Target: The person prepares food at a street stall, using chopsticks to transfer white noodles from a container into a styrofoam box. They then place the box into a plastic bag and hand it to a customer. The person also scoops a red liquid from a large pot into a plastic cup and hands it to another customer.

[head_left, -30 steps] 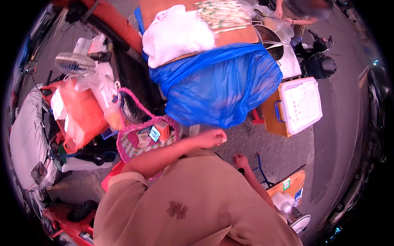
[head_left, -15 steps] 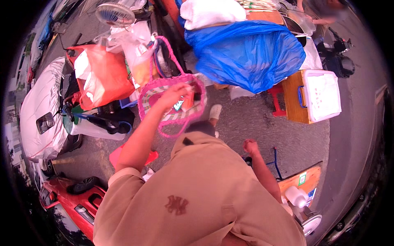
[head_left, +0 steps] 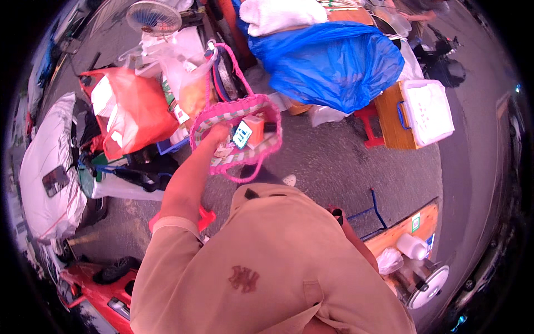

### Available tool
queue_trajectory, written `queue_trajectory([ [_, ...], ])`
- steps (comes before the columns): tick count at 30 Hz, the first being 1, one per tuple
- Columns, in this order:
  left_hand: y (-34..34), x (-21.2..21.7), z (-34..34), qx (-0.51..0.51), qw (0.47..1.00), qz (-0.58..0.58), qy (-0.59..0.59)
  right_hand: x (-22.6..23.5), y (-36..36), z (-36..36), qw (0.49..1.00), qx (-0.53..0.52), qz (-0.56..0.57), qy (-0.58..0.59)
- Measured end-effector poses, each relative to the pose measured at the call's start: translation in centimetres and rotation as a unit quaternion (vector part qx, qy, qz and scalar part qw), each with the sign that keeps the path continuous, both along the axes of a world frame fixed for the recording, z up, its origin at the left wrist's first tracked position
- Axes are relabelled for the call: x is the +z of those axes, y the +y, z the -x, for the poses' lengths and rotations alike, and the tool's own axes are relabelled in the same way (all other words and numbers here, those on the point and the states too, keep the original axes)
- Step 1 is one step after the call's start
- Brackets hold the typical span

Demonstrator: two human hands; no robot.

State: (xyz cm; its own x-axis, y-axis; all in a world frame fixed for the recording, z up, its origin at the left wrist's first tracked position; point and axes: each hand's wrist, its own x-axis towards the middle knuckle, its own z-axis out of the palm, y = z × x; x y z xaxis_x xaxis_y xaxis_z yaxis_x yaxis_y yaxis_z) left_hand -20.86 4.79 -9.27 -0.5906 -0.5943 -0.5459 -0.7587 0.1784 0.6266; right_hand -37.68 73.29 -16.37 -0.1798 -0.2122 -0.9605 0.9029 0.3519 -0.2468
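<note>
My left hand (head_left: 218, 133) reaches down into a pink woven basket bag (head_left: 273, 111) with a checked lining. Its fingers are lost among the contents at the left side, so I cannot see whether they grip anything. Crumpled paper pieces (head_left: 223, 151) lie just below it. To its right in the bag are a small card with white and teal on it (head_left: 242, 135) and an orange box (head_left: 256, 129). My right hand (head_left: 336, 214) hangs low beside my shirt, mostly hidden, and its fingers cannot be made out.
Left of the bag hangs a red plastic bag (head_left: 142, 114), with a fan (head_left: 153, 18) beyond. A blue plastic sheet (head_left: 334, 64) drapes over the table ahead. A lidded white box (head_left: 427, 114) stands at right. Near my right side is a wooden board (head_left: 397, 228) with a round metal lid (head_left: 429, 288).
My left hand has moved left and deeper into the bag, uncovering the card and orange box. My right hand has drawn back toward my body.
</note>
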Motion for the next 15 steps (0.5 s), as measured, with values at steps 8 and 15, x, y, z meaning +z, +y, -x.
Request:
queue_trajectory([
  [8, -0.2, -8.6, 5.0, -0.161, 0.983, 0.085, 0.038, 2.8, -3.0, -4.2, 0.949, 0.096, -0.171, 0.245],
  [15, 1.0, -11.3, 5.8, -0.204, 0.976, 0.069, 0.019, 4.5, -12.3, -11.2, 0.951, 0.128, -0.137, 0.247],
])
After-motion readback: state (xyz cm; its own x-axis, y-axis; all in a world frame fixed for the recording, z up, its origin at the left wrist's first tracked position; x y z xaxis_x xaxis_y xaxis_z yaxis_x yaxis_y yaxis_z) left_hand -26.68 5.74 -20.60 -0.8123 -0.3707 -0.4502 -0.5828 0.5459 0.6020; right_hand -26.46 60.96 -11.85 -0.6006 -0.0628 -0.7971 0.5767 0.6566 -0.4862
